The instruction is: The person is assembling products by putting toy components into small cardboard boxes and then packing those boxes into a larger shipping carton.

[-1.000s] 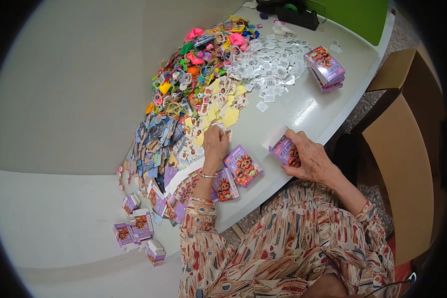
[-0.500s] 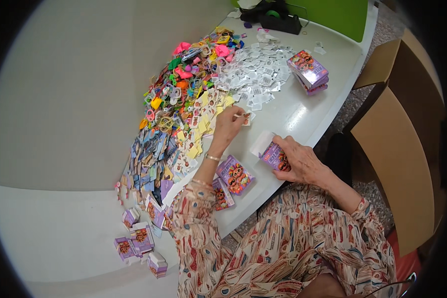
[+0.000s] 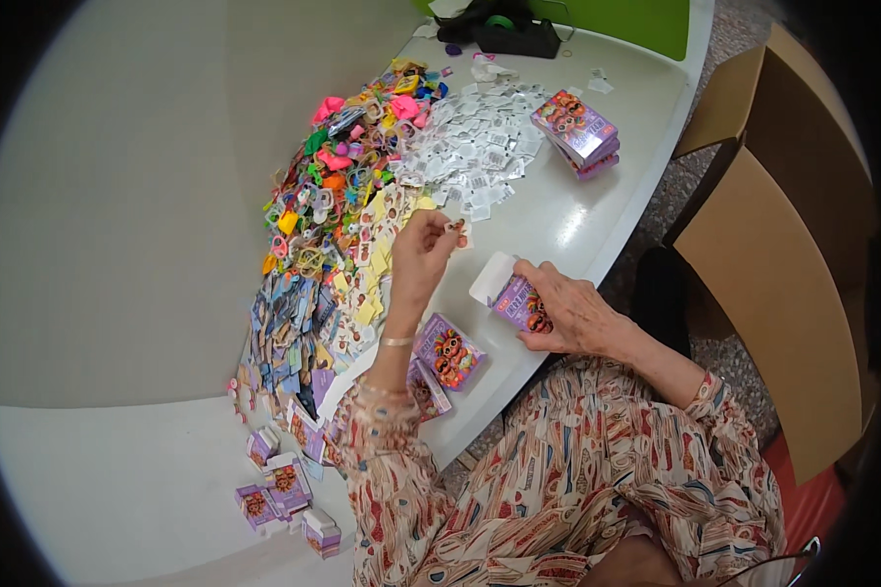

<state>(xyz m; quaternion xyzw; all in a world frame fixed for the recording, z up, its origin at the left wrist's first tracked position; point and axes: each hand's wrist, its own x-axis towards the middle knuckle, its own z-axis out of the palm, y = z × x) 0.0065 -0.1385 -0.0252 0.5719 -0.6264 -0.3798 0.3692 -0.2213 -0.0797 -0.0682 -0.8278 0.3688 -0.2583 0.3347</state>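
Between thumb and fingers, my left hand (image 3: 421, 262) pinches a small white sticker (image 3: 463, 239) with a printed picture, just right of a pile of yellow and white stickers (image 3: 370, 279). My right hand (image 3: 578, 311) is wrapped round a small purple box (image 3: 521, 303). That box's white end flap (image 3: 491, 279) stands open toward my left hand. Beside my left wrist lie another purple box (image 3: 450, 354) and, partly under it, a further one (image 3: 428, 389).
Colourful small toys (image 3: 333, 181), white square packets (image 3: 475, 137) and bluish cards (image 3: 289, 328) are heaped along the table. Stacked purple boxes (image 3: 576, 127) stand far right, near a black tape dispenser (image 3: 519, 37). More boxes (image 3: 286, 481) lie lower left. An open carton (image 3: 773, 284) is at right.
The whole view has shifted slightly. My left hand has drawn the sticker a little back from the table surface. My right hand still holds the purple box, its flap open.
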